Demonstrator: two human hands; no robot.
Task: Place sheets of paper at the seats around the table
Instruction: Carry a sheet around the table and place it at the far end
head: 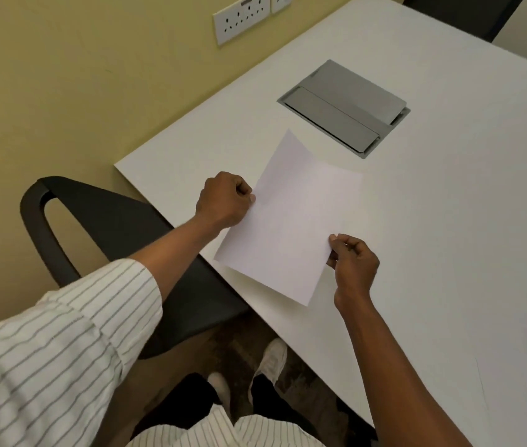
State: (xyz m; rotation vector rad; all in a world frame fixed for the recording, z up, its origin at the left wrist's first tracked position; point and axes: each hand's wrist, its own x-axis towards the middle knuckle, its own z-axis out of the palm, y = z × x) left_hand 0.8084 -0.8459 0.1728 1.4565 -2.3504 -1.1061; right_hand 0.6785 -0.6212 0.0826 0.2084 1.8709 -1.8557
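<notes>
Fingers of the left hand are clamped on the left long edge of a blank sheet of paper, and those of the right hand pinch its right edge near the lower corner. That sheet hangs just above the white tabletop, its near corner overhanging the edge beside the black chair, its far corner curling upward near the grey cable hatch. Judging from this, the sheet is about to be laid at this seat. One risk is letting go while so much of it overhangs the edge: it could tip and slide off toward the chair or floor. Another is uneven release, one hand before the other, which would swing it crooked; the curled corner may also catch air and drift
</notes>
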